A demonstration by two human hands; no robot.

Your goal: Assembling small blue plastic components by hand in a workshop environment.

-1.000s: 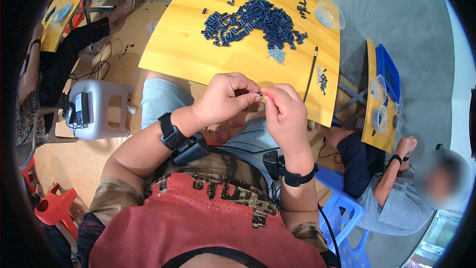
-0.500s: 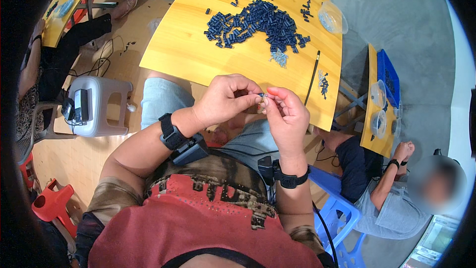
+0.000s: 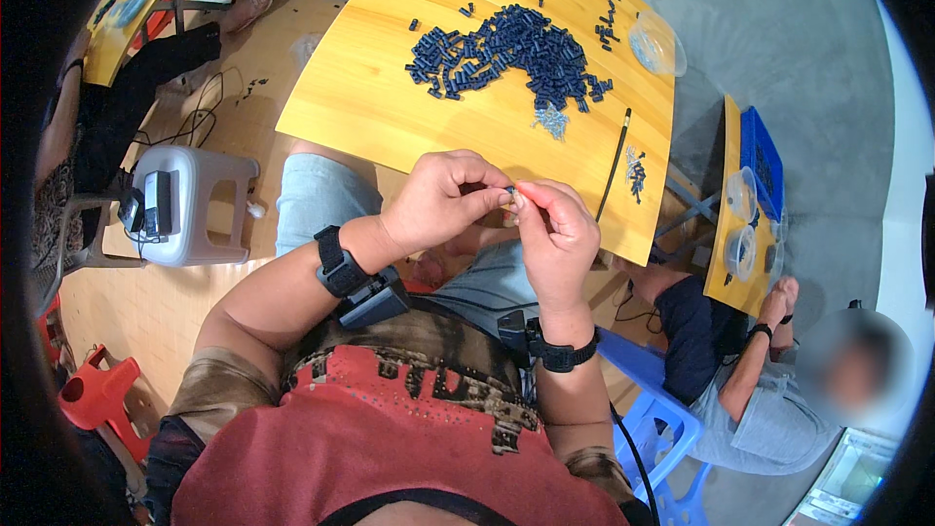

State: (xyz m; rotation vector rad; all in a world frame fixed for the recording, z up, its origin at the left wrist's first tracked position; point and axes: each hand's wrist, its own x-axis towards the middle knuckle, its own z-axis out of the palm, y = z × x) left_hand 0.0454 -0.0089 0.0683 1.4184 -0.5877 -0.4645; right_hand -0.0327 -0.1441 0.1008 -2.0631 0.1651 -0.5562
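Note:
My left hand [image 3: 440,199] pinches a small dark piece [image 3: 508,191] between thumb and fingertips, just off the near edge of the yellow table [image 3: 355,88]. My right hand [image 3: 557,234] meets it there, its thumb and index finger pressed together at the piece's end; what they grip is hidden. Beyond my hands spreads a heap of small dark blue-black plastic pieces [image 3: 541,51]. A small pile of silvery metal bits [image 3: 552,121] touches its near side. To the right lie a thin black rod [image 3: 614,164] and a little cluster of dark and silvery pieces [image 3: 636,177].
A clear round tub [image 3: 658,43] of silvery bits sits at the table's right edge. At right, a co-worker sits by another table with a blue tray [image 3: 763,161] and clear tubs. A grey stool [image 3: 200,205] stands at left, a blue chair [image 3: 648,419] at right.
My right hand has shifted slightly left, closing its fingertips against those of my left hand. The left hand stays nearly still. The co-worker's hands at right have moved a little.

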